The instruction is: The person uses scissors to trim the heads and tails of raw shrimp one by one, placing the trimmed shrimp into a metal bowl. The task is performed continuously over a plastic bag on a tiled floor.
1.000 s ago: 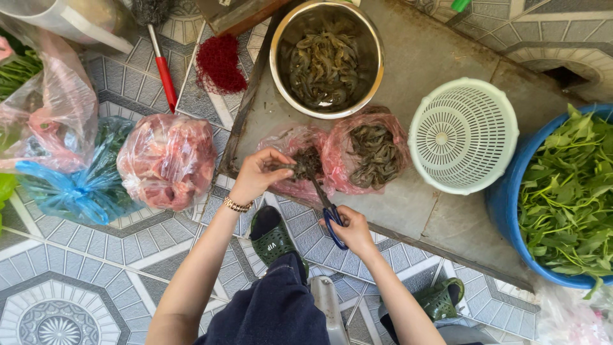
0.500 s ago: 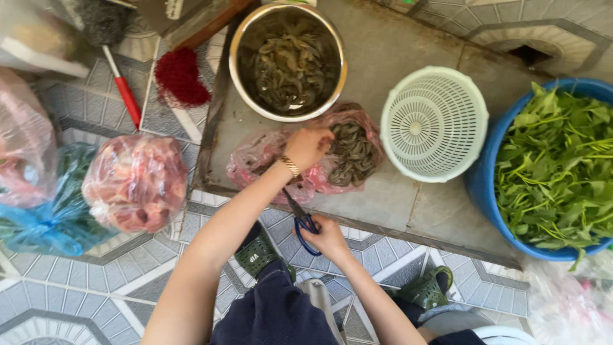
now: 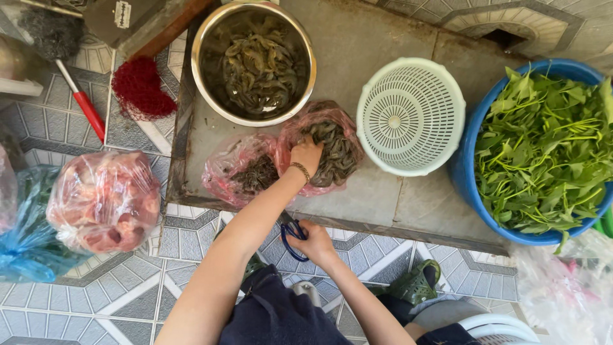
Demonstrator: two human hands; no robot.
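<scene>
left hand (image 3: 307, 153) fingers pinching shrimp in pink bag (image 3: 332, 150), right hand (image 3: 316, 239) gripping blue scissors (image 3: 292, 231) — fingers curled

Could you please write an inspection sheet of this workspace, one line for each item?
Surface: grey stone slab on a patterned tile floor.
Job's things: pink bag of shrimp; metal bowl of shrimp; blue-handled scissors.
Clutter: white colander, blue basin of greens, bag of meat, red net, red-handled brush.
Grippers: left hand reaches into the bag; right hand holds the scissors.
Cables: nothing seen.
Surroundings: green sandals, blue bag.
</scene>
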